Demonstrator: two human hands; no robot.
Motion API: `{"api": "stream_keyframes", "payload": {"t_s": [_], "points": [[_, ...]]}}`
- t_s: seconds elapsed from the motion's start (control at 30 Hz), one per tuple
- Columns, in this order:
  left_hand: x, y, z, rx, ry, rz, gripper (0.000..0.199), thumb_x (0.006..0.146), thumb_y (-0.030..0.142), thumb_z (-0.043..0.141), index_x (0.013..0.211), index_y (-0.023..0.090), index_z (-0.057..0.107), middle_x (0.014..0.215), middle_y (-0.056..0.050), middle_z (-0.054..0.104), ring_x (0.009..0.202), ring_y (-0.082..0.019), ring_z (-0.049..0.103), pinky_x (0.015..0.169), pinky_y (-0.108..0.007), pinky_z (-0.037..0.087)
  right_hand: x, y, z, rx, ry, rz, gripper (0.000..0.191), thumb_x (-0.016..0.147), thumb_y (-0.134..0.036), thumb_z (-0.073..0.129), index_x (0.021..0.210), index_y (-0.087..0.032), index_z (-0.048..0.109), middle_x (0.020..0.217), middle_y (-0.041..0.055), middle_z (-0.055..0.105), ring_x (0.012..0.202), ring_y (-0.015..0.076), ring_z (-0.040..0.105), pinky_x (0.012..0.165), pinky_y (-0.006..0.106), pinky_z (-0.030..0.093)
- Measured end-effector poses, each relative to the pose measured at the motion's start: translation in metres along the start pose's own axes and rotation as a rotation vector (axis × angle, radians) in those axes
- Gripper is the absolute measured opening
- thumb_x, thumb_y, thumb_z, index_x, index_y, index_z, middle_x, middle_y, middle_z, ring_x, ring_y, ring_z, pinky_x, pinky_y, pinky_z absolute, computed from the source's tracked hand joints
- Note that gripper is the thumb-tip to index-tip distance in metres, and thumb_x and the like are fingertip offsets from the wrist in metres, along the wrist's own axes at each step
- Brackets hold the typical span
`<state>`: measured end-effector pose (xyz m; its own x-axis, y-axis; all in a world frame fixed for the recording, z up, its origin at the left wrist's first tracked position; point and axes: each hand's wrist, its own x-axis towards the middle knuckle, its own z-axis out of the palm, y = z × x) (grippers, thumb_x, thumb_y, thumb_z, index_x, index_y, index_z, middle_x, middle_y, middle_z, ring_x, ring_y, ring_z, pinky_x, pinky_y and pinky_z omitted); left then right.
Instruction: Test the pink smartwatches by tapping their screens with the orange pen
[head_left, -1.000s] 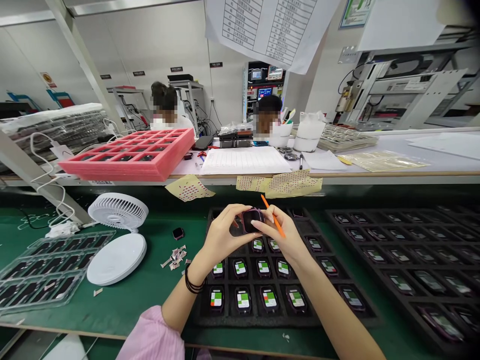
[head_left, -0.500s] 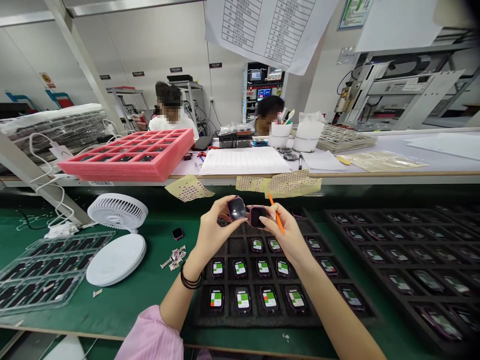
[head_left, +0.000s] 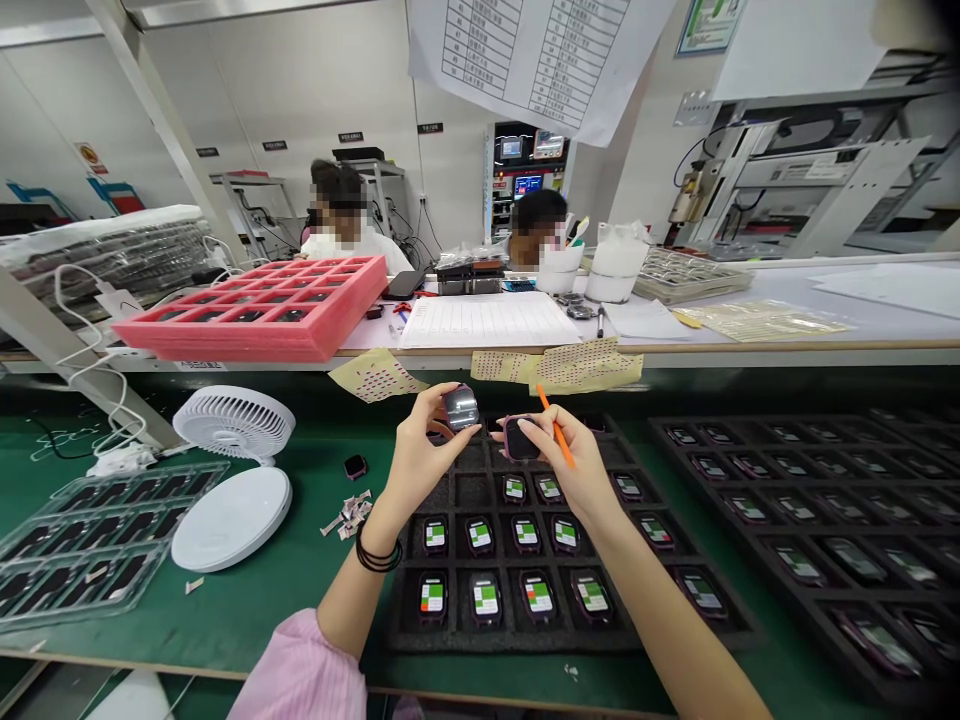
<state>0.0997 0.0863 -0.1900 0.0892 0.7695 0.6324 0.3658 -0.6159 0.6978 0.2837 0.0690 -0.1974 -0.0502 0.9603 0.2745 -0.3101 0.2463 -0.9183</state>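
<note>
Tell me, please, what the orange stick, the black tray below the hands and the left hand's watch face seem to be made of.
Orange stick: probably plastic, smooth, evenly coloured.
Black tray: likely foam, matte, with thick, grainy walls.
Watch face in the left hand: glossy glass or clear plastic, judging by its bright reflection; cannot tell which.

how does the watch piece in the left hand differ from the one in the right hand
The left piece gleams with reflections; the right piece looks dark. The left piece sits higher in view than the right piece. The right piece shares the right hand with an orange stick; the left piece does not. Both are hand-held.
</note>
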Motion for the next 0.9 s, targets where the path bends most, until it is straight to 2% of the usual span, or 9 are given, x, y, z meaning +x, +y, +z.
{"api": "stream_keyframes", "payload": {"t_s": [0.1,0.2,0.3,0.4,0.5,0.57,0.73,0.83,0.9], "points": [[0.001,-0.002,0.0,0.012,-0.031,-0.035,0.045,0.078,0.023,0.067,0.119,0.021,0.049,0.105,-0.006,0.065,0.083,-0.014,0.065,0.062,-0.02,0.055,0.006,0.007,-0.004,0.032,0.0,0.025,0.041,0.077,-0.042,0.072,0.067,-0.023,0.037,0.075,-0.0005,0.063,0.079,0.0237,0.072,0.069,0.038,0.061],[0.005,-0.014,0.0,0.046,-0.104,-0.103,0.043,0.077,0.021,0.064,0.117,0.02,0.047,0.103,-0.006,0.064,0.082,-0.015,0.065,0.06,-0.021,0.053,0.014,0.016,-0.008,0.057,-0.001,0.071,0.043,0.073,-0.045,0.074,0.067,-0.023,0.037,0.071,-0.0015,0.063,0.076,0.024,0.072,0.064,0.038,0.061],[0.009,-0.044,0.0,0.175,-0.24,-0.217,0.04,0.076,0.017,0.061,0.113,0.02,0.046,0.098,-0.004,0.065,0.082,-0.016,0.065,0.065,-0.024,0.052,0.021,0.024,-0.012,0.051,-0.007,0.126,0.048,0.068,-0.049,0.076,0.066,-0.023,0.036,0.071,-0.0009,0.064,0.077,0.0258,0.072,0.063,0.041,0.06],[0.012,-0.084,0.0,0.501,-0.482,-0.444,0.044,0.072,0.015,0.064,0.113,0.019,0.048,0.097,-0.004,0.066,0.083,-0.018,0.065,0.07,-0.026,0.05,0.025,0.033,-0.015,0.006,-0.044,0.173,0.05,0.063,-0.048,0.079,0.068,-0.023,0.035,0.075,-0.0004,0.065,0.078,0.0257,0.072,0.066,0.041,0.059],[0.011,-0.117,0.0,0.58,-0.582,-0.534,0.048,0.06,0.01,0.071,0.106,0.015,0.057,0.092,-0.007,0.068,0.084,-0.023,0.066,0.068,-0.028,0.05,0.028,0.048,-0.018,-0.1,-0.079,0.152,0.046,0.065,-0.045,0.076,0.07,-0.023,0.035,0.078,-0.0006,0.064,0.077,0.0233,0.071,0.069,0.038,0.056],[0.01,-0.128,-0.001,0.603,-0.624,-0.543,0.044,0.057,0.011,0.074,0.1,0.016,0.063,0.097,-0.008,0.068,0.09,-0.025,0.066,0.072,-0.027,0.05,0.031,0.064,-0.019,-0.223,-0.078,0.088,0.041,0.068,-0.044,0.071,0.071,-0.024,0.036,0.079,-0.0002,0.063,0.074,0.0213,0.069,0.068,0.036,0.054],[0.009,-0.123,-0.006,0.671,-0.669,-0.511,0.037,0.062,0.034,0.077,0.095,0.018,0.07,0.112,-0.011,0.064,0.108,-0.029,0.059,0.086,-0.029,0.048,0.047,0.109,-0.007,-0.595,-0.084,0.047,0.023,0.073,-0.027,0.058,0.066,-0.024,0.037,0.068,-0.0015,0.058,0.061,0.0174,0.059,0.062,0.031,0.048],[0.011,-0.109,-0.007,0.696,-0.634,-0.462,0.028,0.077,0.035,0.063,0.098,0.017,0.07,0.115,-0.013,0.063,0.112,-0.029,0.057,0.089,-0.031,0.046,0.06,0.133,0.007,-0.645,-0.072,0.076,0.018,0.069,-0.018,0.056,0.064,-0.024,0.039,0.06,-0.0043,0.051,0.058,0.0168,0.055,0.062,0.03,0.045],[0.012,-0.1,-0.007,0.676,-0.627,-0.425,0.029,0.087,0.032,0.048,0.095,0.016,0.071,0.109,-0.012,0.067,0.104,-0.026,0.061,0.085,-0.03,0.047,0.067,0.144,0.014,-0.676,-0.072,0.092,0.021,0.064,-0.012,0.056,0.063,-0.024,0.039,0.057,-0.0052,0.049,0.056,0.0164,0.053,0.062,0.03,0.044]]}}
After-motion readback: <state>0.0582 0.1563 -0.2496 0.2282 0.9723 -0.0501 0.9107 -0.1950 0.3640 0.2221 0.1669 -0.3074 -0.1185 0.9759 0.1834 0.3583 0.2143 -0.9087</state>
